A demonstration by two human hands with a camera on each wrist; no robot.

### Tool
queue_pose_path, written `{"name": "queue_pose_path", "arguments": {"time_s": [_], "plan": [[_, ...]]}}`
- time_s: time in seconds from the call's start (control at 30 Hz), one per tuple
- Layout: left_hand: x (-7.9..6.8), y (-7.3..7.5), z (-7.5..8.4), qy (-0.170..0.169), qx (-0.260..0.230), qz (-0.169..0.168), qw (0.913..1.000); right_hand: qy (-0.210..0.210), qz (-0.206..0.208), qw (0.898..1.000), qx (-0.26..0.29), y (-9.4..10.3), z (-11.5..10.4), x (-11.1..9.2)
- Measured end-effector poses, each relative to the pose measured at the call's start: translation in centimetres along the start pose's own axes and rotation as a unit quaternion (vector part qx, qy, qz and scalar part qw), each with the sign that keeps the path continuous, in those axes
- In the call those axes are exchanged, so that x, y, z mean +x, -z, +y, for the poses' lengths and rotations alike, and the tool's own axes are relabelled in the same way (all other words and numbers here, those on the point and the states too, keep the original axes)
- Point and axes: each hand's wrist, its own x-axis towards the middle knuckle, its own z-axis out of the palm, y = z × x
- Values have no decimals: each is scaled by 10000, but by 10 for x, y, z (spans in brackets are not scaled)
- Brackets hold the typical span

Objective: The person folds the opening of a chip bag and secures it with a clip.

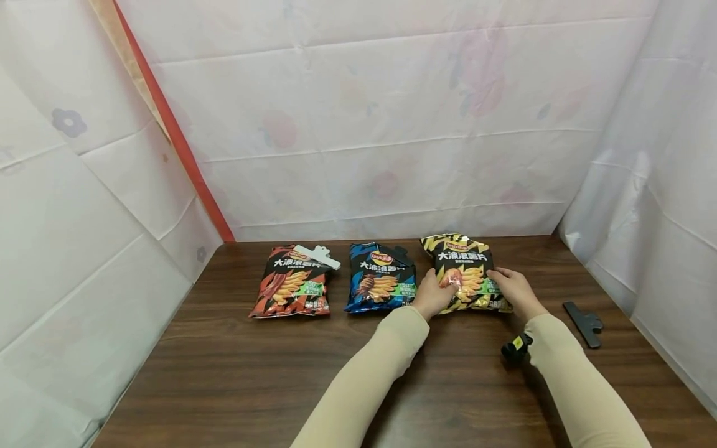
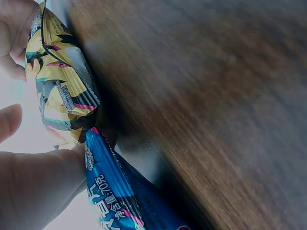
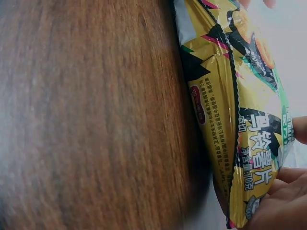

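A yellow-and-black bag of potato chips (image 1: 462,274) lies at the back right of the table, between both hands. My left hand (image 1: 434,295) grips its left side, thumb over the front. The right hand (image 1: 514,289) holds its right edge; in the right wrist view the thumb is on the printed face of the yellow bag (image 3: 249,129) and the fingers are behind it. A blue chip bag (image 2: 112,187) lies right beside my left hand (image 2: 43,187). Across its top corner lies a black clip (image 1: 396,255). No clip shows on the yellow bag.
A red chip bag (image 1: 294,286) with a white clip (image 1: 318,255) at its top lies on the left. Another black clip (image 1: 585,325) rests on the wooden table (image 1: 252,379) to the right. Pale patterned sheets (image 1: 358,124) stand behind and at both sides.
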Motion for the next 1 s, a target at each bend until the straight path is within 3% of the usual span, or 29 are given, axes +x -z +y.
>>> {"name": "queue_pose_path", "arguments": {"time_s": [0.63,1.0], "plan": [[-5,-1,3,56,-174,161,9997,25,77,9997,233,-2,-2,-7],[-12,3,1,0,-339,20,9994,115,138,9972,720,-2,3,-17]]}}
